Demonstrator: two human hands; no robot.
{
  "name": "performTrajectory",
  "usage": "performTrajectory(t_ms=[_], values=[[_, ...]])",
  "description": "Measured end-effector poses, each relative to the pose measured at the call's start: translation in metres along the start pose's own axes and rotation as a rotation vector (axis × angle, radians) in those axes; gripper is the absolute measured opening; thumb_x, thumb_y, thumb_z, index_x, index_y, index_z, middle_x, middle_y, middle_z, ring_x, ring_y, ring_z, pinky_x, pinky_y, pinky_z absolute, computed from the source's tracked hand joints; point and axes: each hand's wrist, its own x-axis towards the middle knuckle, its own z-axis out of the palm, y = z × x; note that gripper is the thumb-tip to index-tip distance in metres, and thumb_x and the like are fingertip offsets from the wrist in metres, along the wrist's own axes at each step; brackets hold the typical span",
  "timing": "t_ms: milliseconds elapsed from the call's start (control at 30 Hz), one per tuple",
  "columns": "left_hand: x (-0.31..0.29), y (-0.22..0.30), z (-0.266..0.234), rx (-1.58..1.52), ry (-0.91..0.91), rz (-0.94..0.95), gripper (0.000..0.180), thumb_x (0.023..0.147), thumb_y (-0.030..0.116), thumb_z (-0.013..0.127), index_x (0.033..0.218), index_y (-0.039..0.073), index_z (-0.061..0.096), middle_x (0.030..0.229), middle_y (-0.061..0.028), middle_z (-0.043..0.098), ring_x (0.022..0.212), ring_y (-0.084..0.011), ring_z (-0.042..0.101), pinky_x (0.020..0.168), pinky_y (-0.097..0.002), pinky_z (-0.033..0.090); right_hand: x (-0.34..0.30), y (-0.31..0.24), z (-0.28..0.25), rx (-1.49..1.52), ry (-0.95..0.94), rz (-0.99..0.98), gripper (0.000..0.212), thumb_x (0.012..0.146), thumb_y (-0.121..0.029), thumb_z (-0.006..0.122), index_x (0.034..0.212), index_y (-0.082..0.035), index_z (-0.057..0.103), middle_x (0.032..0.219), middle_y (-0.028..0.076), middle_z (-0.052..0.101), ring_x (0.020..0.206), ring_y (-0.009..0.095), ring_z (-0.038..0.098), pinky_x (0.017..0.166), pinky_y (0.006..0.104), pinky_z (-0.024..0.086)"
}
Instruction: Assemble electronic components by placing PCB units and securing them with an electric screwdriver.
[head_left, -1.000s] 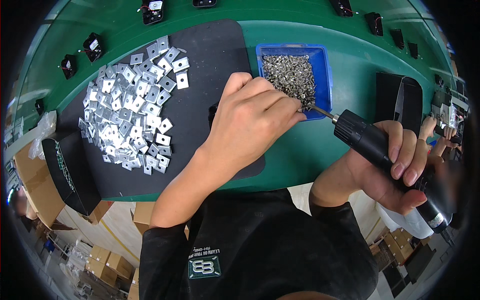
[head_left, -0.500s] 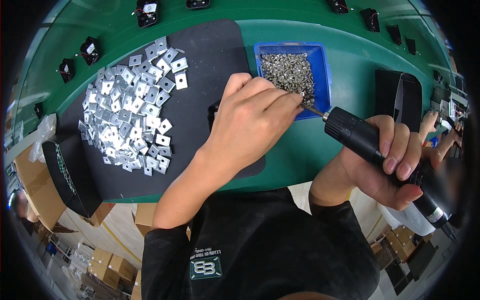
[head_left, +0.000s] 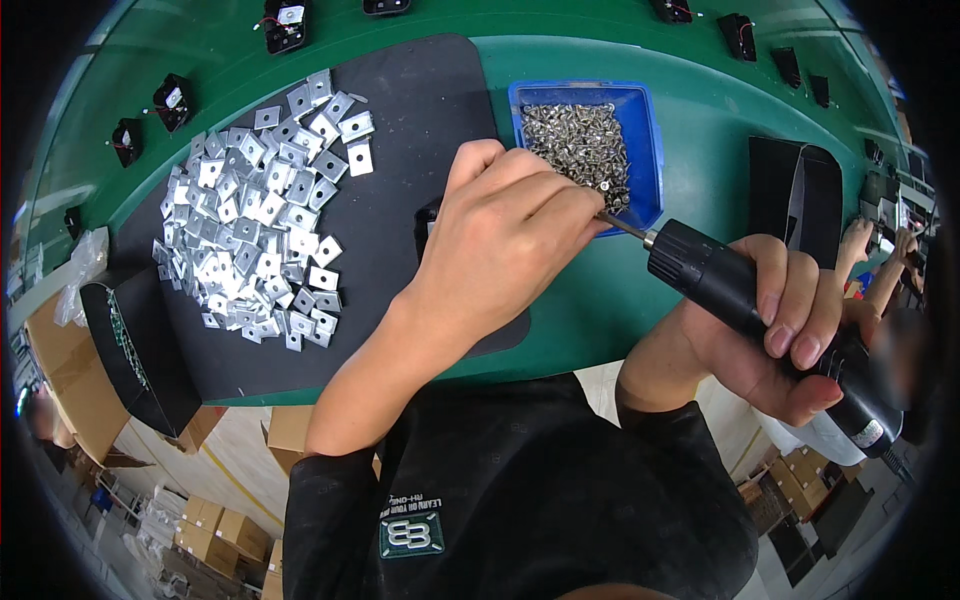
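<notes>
My right hand (head_left: 770,320) is wrapped round a black electric screwdriver (head_left: 705,262), which slants up to the left. Its thin metal bit ends at the fingertips of my left hand (head_left: 510,235). The left hand is closed, back of the hand upward, and whatever its fingers hold is hidden beneath it. A bit of a black part (head_left: 427,216) peeks out beside that hand, on the dark mat. Just beyond the left fingertips stands a blue bin (head_left: 655,165) full of small silver screws (head_left: 575,145).
Left of my hands, a heap of square metal plates with holes (head_left: 255,215) covers much of the dark mat (head_left: 420,95). Black boxes (head_left: 140,350) (head_left: 795,190) stand at both sides. Black housings with wires (head_left: 287,25) line the far green surface. Another person's hands (head_left: 857,240) show at far right.
Both hands keep almost the same pose, with the screwdriver bit still at the left fingertips. The view has shifted very slightly.
</notes>
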Motion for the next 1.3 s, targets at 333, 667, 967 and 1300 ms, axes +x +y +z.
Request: performTrajectory(t_ms=[333,667,967,1300], values=[[-0.009,0.004,-0.026,-0.025,-0.076,0.012,0.036,0.056,0.018,0.077,0.089,0.007,0.065,0.084,-0.0015,0.064,0.081,-0.0175,0.058,0.076,-0.0305,0.036,0.006,0.001,0.007,0.162,-0.071,0.083,0.039,0.07,-0.02,0.072,0.105,-0.015,0.054,0.069,-0.008,0.054,0.059,0.003,0.051,0.061,0.0175,0.041],[-0.058,-0.029,-0.07,0.027,-0.293,-0.265,0.094,0.049,0.022,0.081,0.13,0.004,0.037,0.124,-0.0125,0.047,0.113,-0.0296,0.044,0.095,-0.0394,0.031,-0.006,0.028,0.028,0.103,-0.157,0.212,0.036,0.075,-0.017,0.066,0.107,-0.014,0.049,0.071,-0.006,0.052,0.062,0.005,0.05,0.063,0.0207,0.04],[-0.066,-0.034,-0.061,0.065,-0.204,-0.264,0.072,0.051,0.017,0.079,0.115,0.006,0.049,0.104,-0.0089,0.052,0.1,-0.0256,0.048,0.086,-0.0374,0.035,-0.026,0.062,0.047,0.04,-0.25,0.218,0.042,0.08,-0.019,0.065,0.113,-0.017,0.039,0.07,-0.002,0.046,0.06,0.012,0.046,0.058,0.0262,0.037],[-0.066,-0.035,-0.059,0.03,-0.174,-0.298,0.072,0.049,0.016,0.079,0.115,0.008,0.051,0.102,-0.0079,0.053,0.094,-0.0262,0.049,0.083,-0.0359,0.037,-0.028,0.068,0.049,-0.001,-0.253,0.245,0.04,0.08,-0.017,0.065,0.111,-0.017,0.039,0.068,-0.002,0.045,0.06,0.013,0.047,0.059,0.0269,0.038]])
